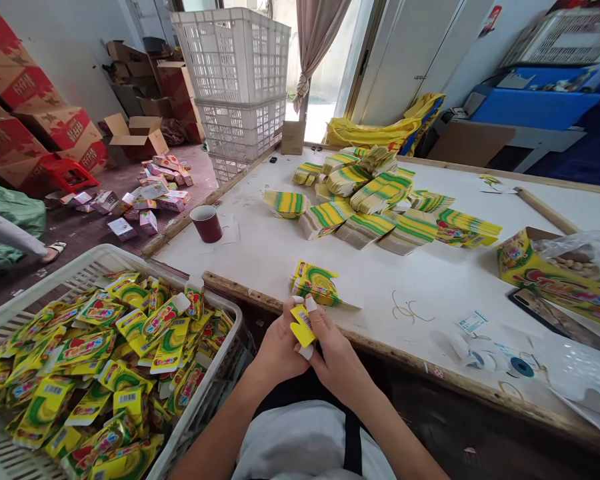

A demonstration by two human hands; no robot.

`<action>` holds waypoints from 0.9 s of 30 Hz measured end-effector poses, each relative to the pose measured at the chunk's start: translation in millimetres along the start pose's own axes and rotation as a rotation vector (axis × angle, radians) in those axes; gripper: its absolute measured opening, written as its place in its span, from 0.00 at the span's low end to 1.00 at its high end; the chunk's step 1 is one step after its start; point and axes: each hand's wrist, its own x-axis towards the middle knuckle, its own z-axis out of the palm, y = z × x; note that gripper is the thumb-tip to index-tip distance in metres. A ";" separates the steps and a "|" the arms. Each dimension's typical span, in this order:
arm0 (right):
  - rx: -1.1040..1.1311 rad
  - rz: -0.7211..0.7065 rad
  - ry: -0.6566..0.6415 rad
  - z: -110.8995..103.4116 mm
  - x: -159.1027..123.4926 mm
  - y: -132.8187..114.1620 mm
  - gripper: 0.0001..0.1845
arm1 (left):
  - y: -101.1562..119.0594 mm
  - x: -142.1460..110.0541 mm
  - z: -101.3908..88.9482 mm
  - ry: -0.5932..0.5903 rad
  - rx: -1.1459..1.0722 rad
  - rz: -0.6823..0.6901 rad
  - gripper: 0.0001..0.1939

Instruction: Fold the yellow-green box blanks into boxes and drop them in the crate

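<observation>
Between both hands, at the table's near edge, is a small yellow candy box [304, 325] with a barcode and its end flaps standing out. My left hand [281, 348] is closed around its left side. My right hand [334, 352] pinches it from the right, thumb near the flaps; white coverings show on some fingertips. Just beyond the hands lies a short stack of flat yellow-green cartons [316, 280] on the white table. To the left, a white plastic crate [230, 313] holds many folded yellow boxes [85, 350].
Bundles of flat cartons [380, 193] are piled at the table's middle back. A dark red mug [207, 223] stands left. At right are a larger display box [555, 277], a phone [555, 318] and a tape roll [522, 367]. Stacked crates [240, 87] rise behind.
</observation>
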 end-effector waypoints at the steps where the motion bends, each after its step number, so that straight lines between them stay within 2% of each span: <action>1: -0.032 -0.037 -0.015 1.9 -1.8 1.7 0.28 | 0.2 0.3 1.1 0.014 0.002 0.015 0.23; 4: -0.043 -0.087 0.010 2.8 -0.8 10.7 0.27 | 3.2 -0.1 1.0 0.089 -0.052 -0.077 0.25; 6: -0.028 -0.075 0.091 -1.7 3.1 17.1 0.26 | 5.8 -0.7 -3.4 0.122 -0.049 -0.169 0.28; 8: -0.034 -0.068 0.145 -8.0 5.9 21.0 0.26 | 7.4 -0.6 -11.0 0.135 0.003 -0.225 0.27; 11: -0.083 -0.142 0.050 -13.5 4.4 20.4 0.29 | 8.5 0.9 -24.1 0.120 0.016 -0.243 0.22; 14: -0.143 -0.191 -0.056 -13.1 0.3 16.4 0.28 | 10.1 3.1 -33.3 0.105 -0.008 -0.226 0.18; 18: -0.164 -0.170 -0.070 -19.5 4.7 14.5 0.19 | 12.9 5.0 -39.4 0.089 -0.015 -0.220 0.19; 21: -0.157 -0.212 -0.145 -30.3 12.4 14.4 0.11 | 13.9 5.9 -43.5 0.100 -0.008 -0.202 0.22; 24: -0.153 -0.242 -0.181 -34.7 14.7 14.4 0.10 | 14.7 6.6 -46.6 0.069 0.038 -0.193 0.22; 27: -0.147 -0.242 -0.141 -30.1 10.8 15.5 0.10 | 16.6 6.6 -46.7 -0.005 0.099 -0.228 0.22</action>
